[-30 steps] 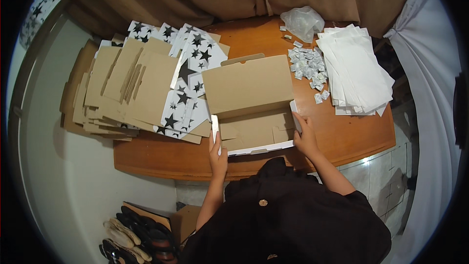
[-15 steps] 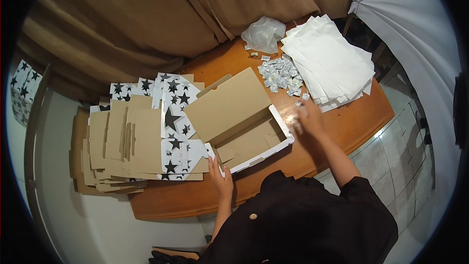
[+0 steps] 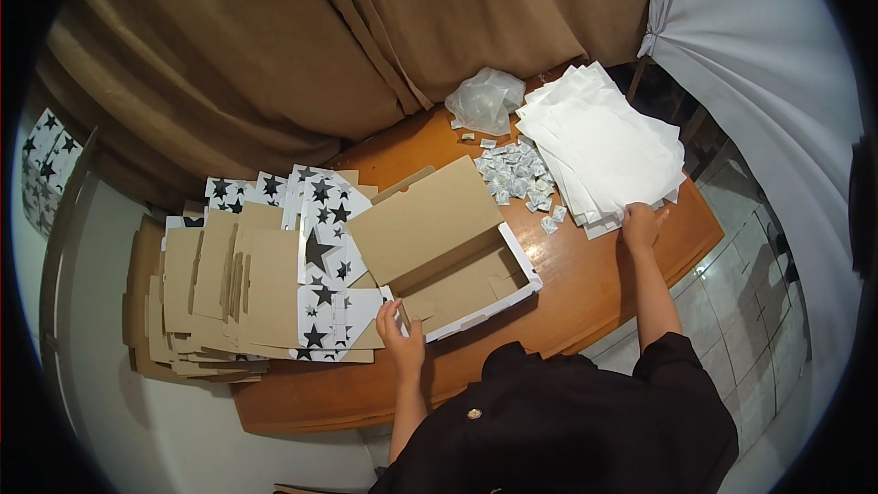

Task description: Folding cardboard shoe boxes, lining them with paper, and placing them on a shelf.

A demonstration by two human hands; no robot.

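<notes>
A brown cardboard box (image 3: 423, 224) with white outer walls stands on the table, its lid folded back and its inside bare. My left hand (image 3: 400, 337) grips the box's near left corner, thumb inside the wall and fingers outside. At the near edge of a fanned stack of white paper sheets (image 3: 599, 142), my right hand (image 3: 641, 227) pinches the paper's edge; how many sheets it has cannot be made out. Between the box and the paper lies a pile of small white packets (image 3: 515, 171), with a few loose ones around it.
Flattened cardboard boxes (image 3: 272, 284), some printed with black stars, are stacked on the left of the wooden table (image 3: 302, 402). A crumpled clear plastic bag (image 3: 485, 101) sits at the back. Brown curtains (image 3: 247, 55) hang behind; a pale curtain (image 3: 741, 46) hangs at the right.
My right hand has moved right, from beside the small packets to the paper stack's near edge. My left hand stays on the box. The whole view has shifted slightly.
</notes>
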